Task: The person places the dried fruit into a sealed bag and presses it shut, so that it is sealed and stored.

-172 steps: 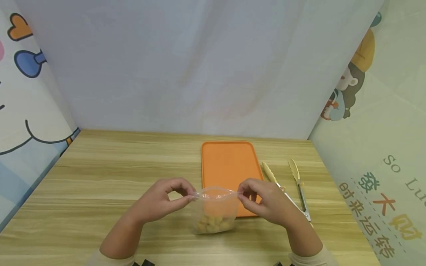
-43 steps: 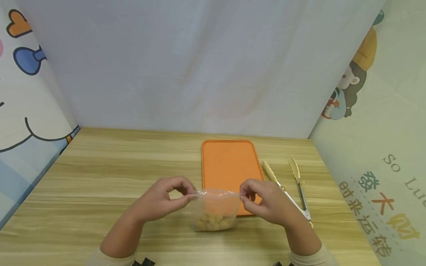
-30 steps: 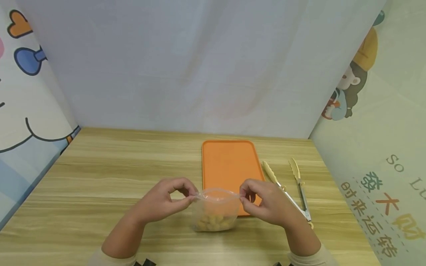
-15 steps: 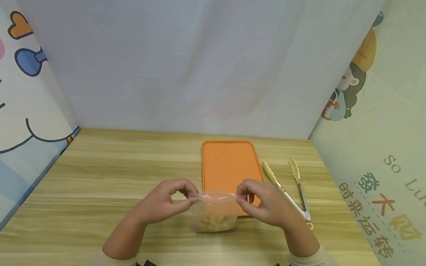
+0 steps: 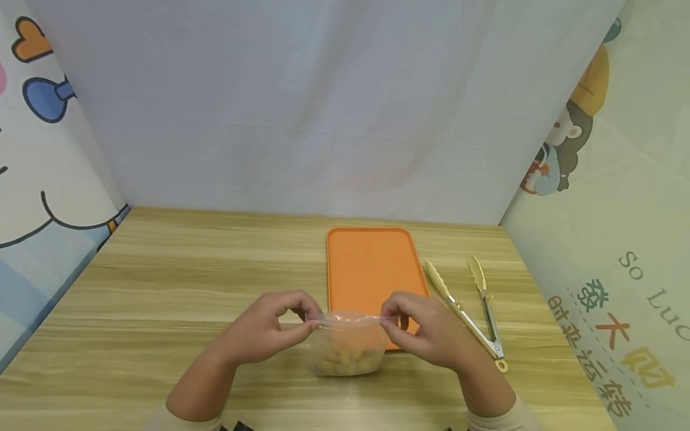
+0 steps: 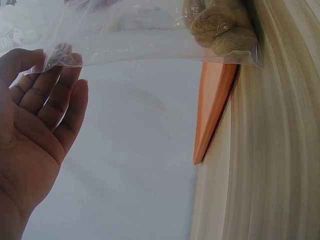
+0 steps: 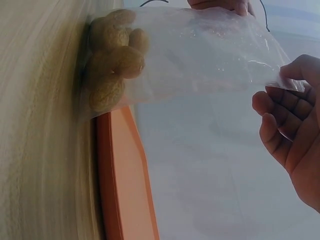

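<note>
A clear zip-top bag (image 5: 347,338) stands on the table with several rounded yellow-brown pieces (image 5: 347,361) gathered at its bottom. My left hand (image 5: 277,326) pinches the bag's upper left corner between thumb and fingers. At the opposite upper corner, my right hand (image 5: 423,326) does the same, and a bit of the bag's edge sticks out past the pinch. The bag's mouth is stretched between both hands. Up close in the right wrist view, the lumpy pieces (image 7: 127,61) show through the plastic, with the right hand (image 7: 295,120) at the rim.
Behind the bag lies an orange tray (image 5: 372,257), partly seen through the plastic. To its right, metal tongs (image 5: 485,335) with cream tips lie spread on the wooden table (image 5: 215,257). A pale curtain hangs behind, and printed cloths hang at both sides.
Over the last second my right hand has shifted slightly left along the bag's rim. The mouth's gap looks narrower than a second ago. Tray and tongs have not moved.
</note>
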`<action>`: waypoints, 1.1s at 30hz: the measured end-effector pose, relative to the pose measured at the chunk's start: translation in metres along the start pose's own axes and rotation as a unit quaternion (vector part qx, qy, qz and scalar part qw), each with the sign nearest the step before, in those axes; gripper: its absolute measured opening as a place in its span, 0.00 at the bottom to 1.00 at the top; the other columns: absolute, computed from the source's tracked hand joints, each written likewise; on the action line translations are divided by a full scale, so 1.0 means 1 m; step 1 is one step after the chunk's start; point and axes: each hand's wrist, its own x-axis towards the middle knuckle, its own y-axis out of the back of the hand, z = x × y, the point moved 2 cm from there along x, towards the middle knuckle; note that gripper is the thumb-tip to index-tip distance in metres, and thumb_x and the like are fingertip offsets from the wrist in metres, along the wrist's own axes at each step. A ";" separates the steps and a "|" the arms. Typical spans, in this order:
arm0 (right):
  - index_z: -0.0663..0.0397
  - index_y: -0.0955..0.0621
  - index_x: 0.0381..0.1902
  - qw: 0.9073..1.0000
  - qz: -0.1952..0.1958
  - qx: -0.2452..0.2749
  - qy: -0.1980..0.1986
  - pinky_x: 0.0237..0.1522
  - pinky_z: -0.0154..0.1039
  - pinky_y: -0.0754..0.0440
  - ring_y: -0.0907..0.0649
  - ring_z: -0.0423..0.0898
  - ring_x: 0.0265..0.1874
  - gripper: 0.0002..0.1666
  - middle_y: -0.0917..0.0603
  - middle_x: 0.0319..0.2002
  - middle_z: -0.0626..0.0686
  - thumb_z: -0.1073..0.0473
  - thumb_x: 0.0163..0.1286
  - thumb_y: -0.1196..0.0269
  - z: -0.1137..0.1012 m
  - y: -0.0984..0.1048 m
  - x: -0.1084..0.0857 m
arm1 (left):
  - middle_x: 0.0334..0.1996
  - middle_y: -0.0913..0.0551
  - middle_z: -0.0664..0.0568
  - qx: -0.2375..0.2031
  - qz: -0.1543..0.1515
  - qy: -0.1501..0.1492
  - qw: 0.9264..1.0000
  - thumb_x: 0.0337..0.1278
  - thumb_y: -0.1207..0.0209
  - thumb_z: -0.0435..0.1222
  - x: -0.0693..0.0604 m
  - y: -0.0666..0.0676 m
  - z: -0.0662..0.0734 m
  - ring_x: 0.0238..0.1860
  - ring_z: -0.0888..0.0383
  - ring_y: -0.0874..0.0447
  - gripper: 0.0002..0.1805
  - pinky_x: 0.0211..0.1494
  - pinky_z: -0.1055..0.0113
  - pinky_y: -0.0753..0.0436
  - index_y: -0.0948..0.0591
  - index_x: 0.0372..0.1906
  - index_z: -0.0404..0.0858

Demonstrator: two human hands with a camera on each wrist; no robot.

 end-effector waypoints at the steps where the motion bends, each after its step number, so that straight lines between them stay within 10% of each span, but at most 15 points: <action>1: 0.48 0.23 0.37 1.000 -0.002 0.001 -0.002 0.31 0.23 0.23 0.24 0.31 0.27 0.05 0.21 0.33 0.40 0.65 0.69 0.40 0.000 0.000 0.000 | 0.34 0.17 0.61 0.001 0.000 -0.001 1.000 0.64 0.40 0.31 0.000 0.000 0.000 0.36 0.64 0.19 0.06 0.44 0.67 0.18 0.21 0.37 0.48; 33: 0.52 0.23 0.38 0.999 0.006 0.017 0.033 0.30 0.25 0.22 0.23 0.33 0.28 0.01 0.21 0.34 0.42 0.63 0.71 0.41 0.001 -0.007 0.002 | 0.34 0.15 0.55 0.004 0.008 -0.016 1.000 0.62 0.38 0.30 0.003 -0.004 0.001 0.36 0.64 0.19 0.08 0.43 0.67 0.17 0.19 0.38 0.48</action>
